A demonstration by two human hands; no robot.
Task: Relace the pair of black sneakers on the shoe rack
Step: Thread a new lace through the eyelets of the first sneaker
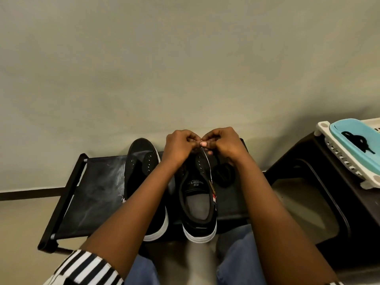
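my left hand and right hand meet at frame centre, fingers curled, pinching the black lace above the centre sneaker. the other sneaker sits just left on the shoe rack.

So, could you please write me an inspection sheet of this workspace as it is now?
Surface: shoe rack, black fabric shelf with pale scuffs.
Job's things: left sneaker, eyelets empty; right sneaker under the hands; coiled black lace beside it.
Clutter: nothing seen.
Grippers: left hand and right hand pinch together over the right sneaker's front; the pinched lace end is hidden.
Cables: nothing seen.
Surroundings: plain wall; dark stand bearing white basket and teal lid.
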